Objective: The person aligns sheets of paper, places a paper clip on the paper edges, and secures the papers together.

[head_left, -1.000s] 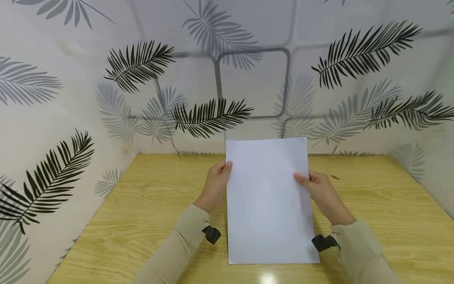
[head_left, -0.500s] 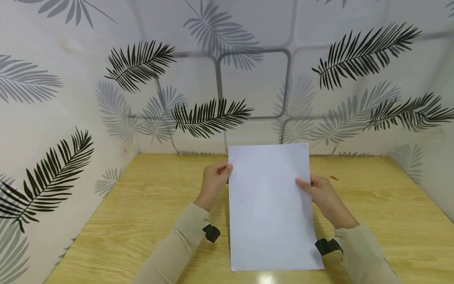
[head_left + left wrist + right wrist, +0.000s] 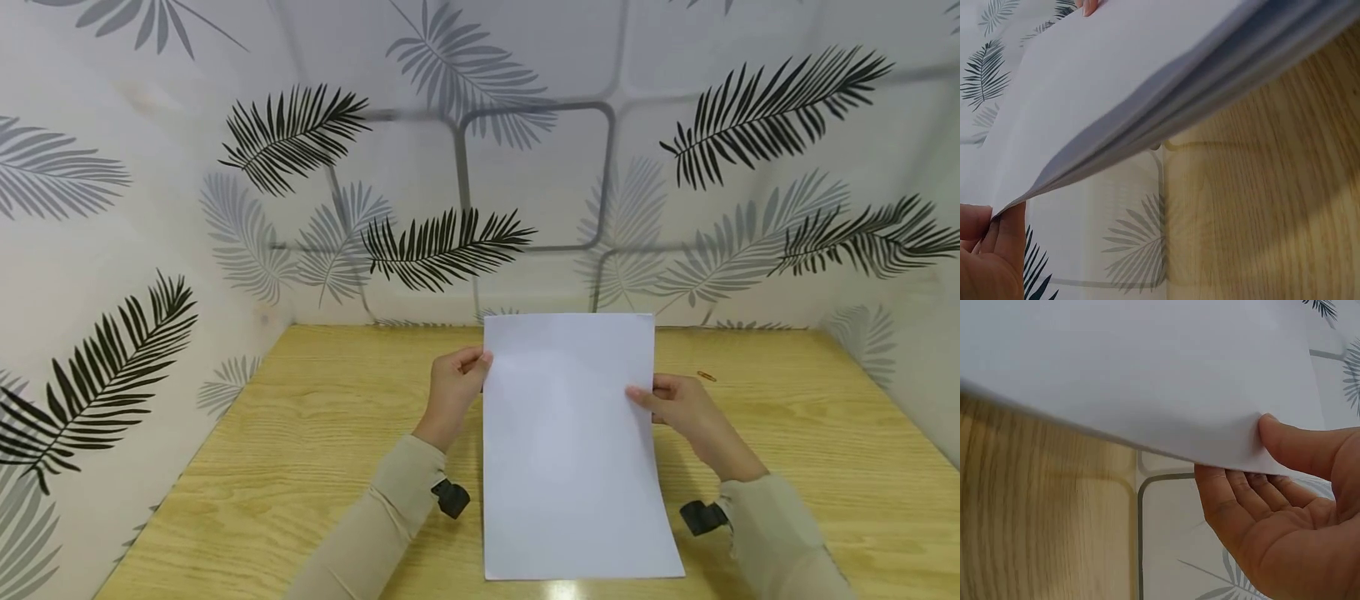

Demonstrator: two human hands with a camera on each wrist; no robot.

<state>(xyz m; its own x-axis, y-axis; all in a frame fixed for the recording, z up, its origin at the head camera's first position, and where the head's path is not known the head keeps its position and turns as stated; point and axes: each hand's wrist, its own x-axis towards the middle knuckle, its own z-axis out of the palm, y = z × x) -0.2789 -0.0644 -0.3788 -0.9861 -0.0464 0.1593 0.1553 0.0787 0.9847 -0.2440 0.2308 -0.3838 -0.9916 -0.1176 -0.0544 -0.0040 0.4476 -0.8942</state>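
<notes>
A thin stack of blank white paper [image 3: 566, 450] is held up in front of me in the head view, its top edge overlapping the foot of the wall. My left hand [image 3: 455, 392] pinches its left edge near the top, thumb in front. On the opposite side my right hand [image 3: 693, 417] grips the right edge somewhat lower, thumb on the face and fingers behind. Several separate sheets [image 3: 1166, 100] fan apart along the edge in the left wrist view. From the right wrist, the paper [image 3: 1147, 375] bows slightly, with the thumb [image 3: 1294, 444] pressing on it.
An orange-brown paper clip [image 3: 707, 376] lies on the wooden table [image 3: 322, 442], right of the paper and near the back. Behind and beside the table rise walls [image 3: 525, 183] with leaf patterns. A dark wrist camera [image 3: 452, 497] sits at the left cuff, another [image 3: 703, 517] at the right.
The paper has come down and slightly nearer to me, its top edge lower. Its bottom right corner now flares outward, and the right hand has shifted a little right and down.
</notes>
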